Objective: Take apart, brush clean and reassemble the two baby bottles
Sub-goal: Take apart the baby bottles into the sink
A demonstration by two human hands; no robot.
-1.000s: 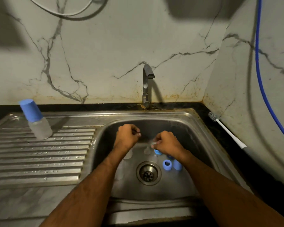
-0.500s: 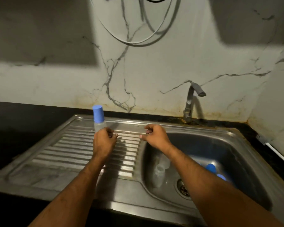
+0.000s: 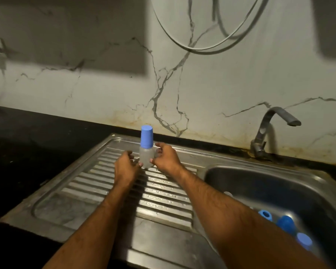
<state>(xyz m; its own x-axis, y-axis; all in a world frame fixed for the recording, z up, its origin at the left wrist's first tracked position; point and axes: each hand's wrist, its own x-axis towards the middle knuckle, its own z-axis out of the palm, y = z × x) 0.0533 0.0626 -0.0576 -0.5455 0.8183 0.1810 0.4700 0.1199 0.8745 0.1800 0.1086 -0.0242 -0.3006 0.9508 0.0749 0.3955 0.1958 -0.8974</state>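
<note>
A baby bottle (image 3: pixel 146 157) with a clear body and a blue cap (image 3: pixel 146 136) stands upright over the ribbed steel drainboard (image 3: pixel 97 193). My right hand (image 3: pixel 166 159) grips the bottle's body from the right, thumb and fingers curled round it. My left hand (image 3: pixel 125 167) meets the bottle low on its left side, with curled fingertips against it. In the sink basin (image 3: pixel 239 177) at the right lie loose blue parts: a ring (image 3: pixel 265 214) and two caps (image 3: pixel 286 224) (image 3: pixel 304 242). My right forearm hides part of the basin.
A steel tap (image 3: pixel 270 127) rises behind the basin against the marble wall. A black counter (image 3: pixel 37 136) runs along the left and back. A grey cable (image 3: pixel 202 49) loops on the wall above.
Both hands have left the basin and moved left to the capped bottle on the drainboard. The view has swung left with them. My right hand now grips the bottle.
</note>
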